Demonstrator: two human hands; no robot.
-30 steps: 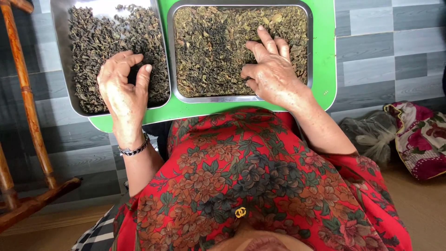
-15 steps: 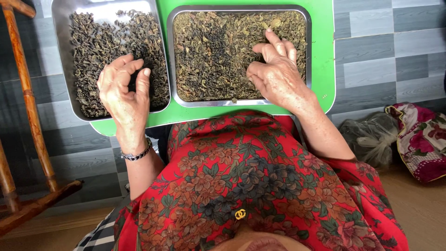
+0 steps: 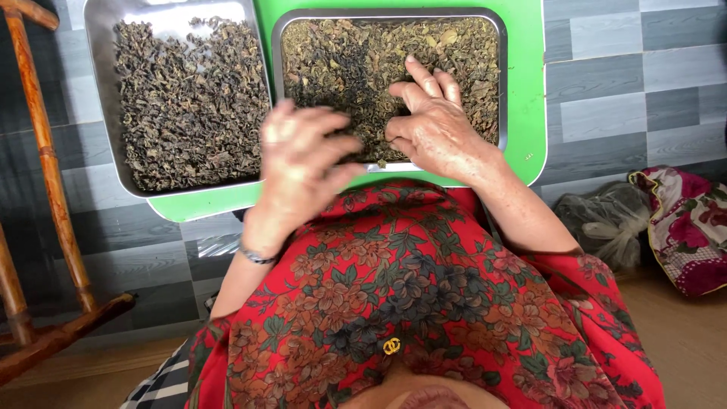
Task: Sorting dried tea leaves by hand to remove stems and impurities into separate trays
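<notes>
Head view, looking straight down over a red floral blouse (image 3: 424,303).

Two metal trays sat side by side across the top of the frame on a green tray (image 3: 526,91) that carried both. Left tray (image 3: 98,91), upper left: dark, curled dried leaves (image 3: 189,98), with a bare shiny patch at its top edge. Right tray (image 3: 501,76), upper centre: a paler, olive-brown heap of leaves (image 3: 341,60), finer and more broken, spread wall to wall.

Right hand (image 3: 435,125) lay palm down on the right tray's leaves, near that tray's lower edge; fingers (image 3: 424,76) stretched flat and close together toward the top of the frame, tips pressed into the heap. Grip released, nothing pinched that could be seen.

Left hand (image 3: 303,163) was at centre frame, over the lower left corner of the right tray and the green rim below it. It was blurred. Fingers curled loosely inward, thumb toward the right hand; whether it had leaves in its grip I could not tell. The two hands were near each other, not touching. A thin metal bracelet (image 3: 256,256) circled the left wrist.

Surroundings: grey plank floor (image 3: 621,83) under the trays. Wooden chair legs (image 3: 45,151) down the left edge. At right, a crumpled grey plastic bag (image 3: 606,223) lay just beside a flowered red cloth (image 3: 693,227). A checked cloth (image 3: 163,386) showed at lower left.
</notes>
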